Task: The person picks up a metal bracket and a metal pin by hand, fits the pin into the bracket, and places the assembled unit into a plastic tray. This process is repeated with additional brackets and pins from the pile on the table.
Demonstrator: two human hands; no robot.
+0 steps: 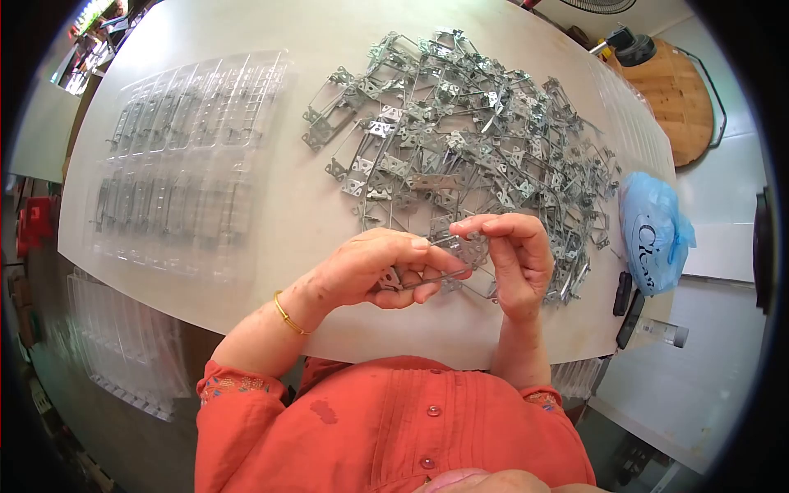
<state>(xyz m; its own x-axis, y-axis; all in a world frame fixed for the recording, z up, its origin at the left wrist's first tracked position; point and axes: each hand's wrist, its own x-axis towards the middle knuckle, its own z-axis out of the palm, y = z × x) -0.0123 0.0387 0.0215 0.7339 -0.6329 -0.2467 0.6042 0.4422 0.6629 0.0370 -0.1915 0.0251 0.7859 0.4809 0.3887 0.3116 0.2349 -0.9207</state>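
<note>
My left hand (382,264) is closed round a small metal bracket (470,249) with thin wire rods, held above the front of the white table (394,335). Thumb and fingers of my right hand (519,256) pinch at the bracket's right end, so both hands are on it. Part of the piece is hidden by my left fingers. Just beyond my hands lies a large heap of similar metal brackets (460,131), flat perforated plates joined by wire rods, tangled together.
At the left on the table lies a clear plastic tray (259,164) with rows of metal pieces in it. A blue plastic bag (652,234) stands at the right edge, near black objects (629,316). More clear trays (131,337) are stacked below at the left.
</note>
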